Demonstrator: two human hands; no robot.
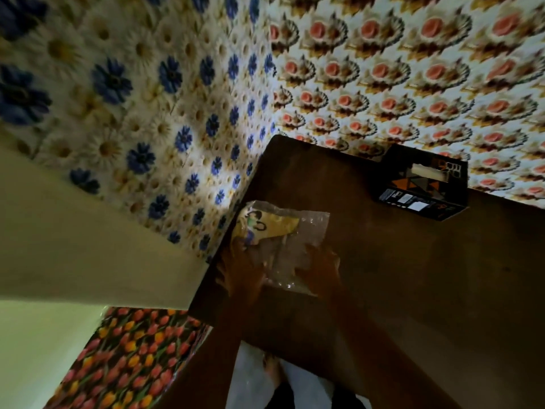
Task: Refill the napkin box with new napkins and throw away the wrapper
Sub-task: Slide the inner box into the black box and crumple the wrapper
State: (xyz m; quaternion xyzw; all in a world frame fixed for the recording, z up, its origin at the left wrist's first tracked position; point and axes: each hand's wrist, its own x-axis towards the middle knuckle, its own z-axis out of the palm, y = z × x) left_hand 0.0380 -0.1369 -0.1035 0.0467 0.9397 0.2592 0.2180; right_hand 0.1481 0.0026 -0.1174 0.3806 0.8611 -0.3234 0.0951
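i see both hands on the clear wrapper [283,246] lying on the dark table [413,276]; left hand [239,270] and right hand [321,268] press its near edge, fingers spread flat; the napkin box [424,187] sits well apart by the wall.

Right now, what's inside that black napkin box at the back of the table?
Through the top slot of the black napkin box a pale strip shows, apparently napkin. How full it is stays hidden by the walls. Both hands are on the plastic wrapper nearer the person.
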